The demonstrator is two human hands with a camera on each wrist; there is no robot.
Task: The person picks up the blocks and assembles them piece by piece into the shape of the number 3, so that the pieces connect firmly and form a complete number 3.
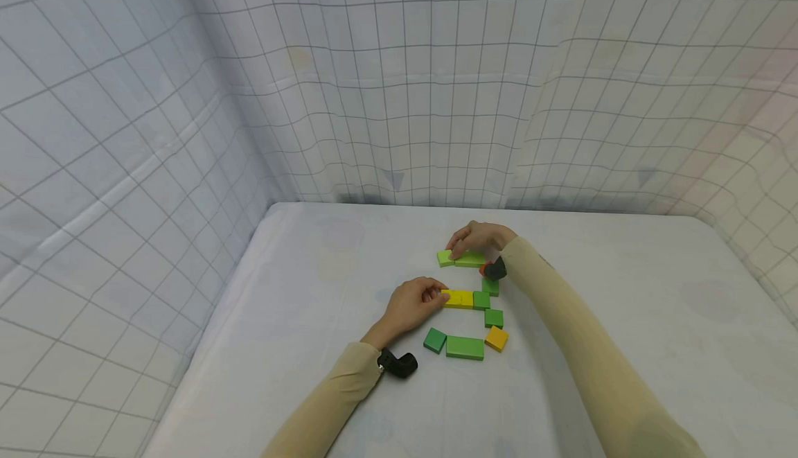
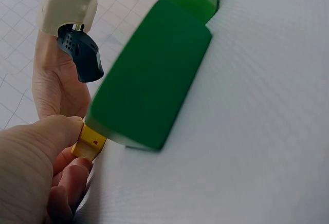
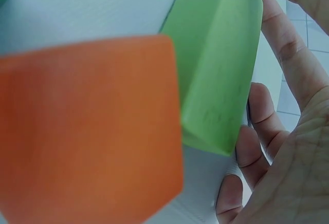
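Observation:
My left hand [image 1: 411, 303] pinches the left end of a yellow block [image 1: 458, 299] between thumb and fingers; in the left wrist view the yellow block's end [image 2: 90, 143] shows between them. A green square block [image 1: 481, 300] adjoins its right side. Farther back, my right hand [image 1: 479, 237] has thumb and index finger at a small light green block [image 1: 445, 258], which lies against the left end of a long light green block [image 1: 470, 260]. The right wrist view shows the long block [image 3: 221, 70] beside the other fingers, and mostly hides the small one.
An orange block [image 3: 92, 131] sits below the right wrist, partly hidden in the head view. Green squares [image 1: 494, 318] continue the row toward me, then an amber square [image 1: 496, 339], a long green block [image 1: 464, 348] and a dark green square [image 1: 434, 340]. Gridded curtains [image 1: 399, 98] surround the white table [image 1: 299, 271].

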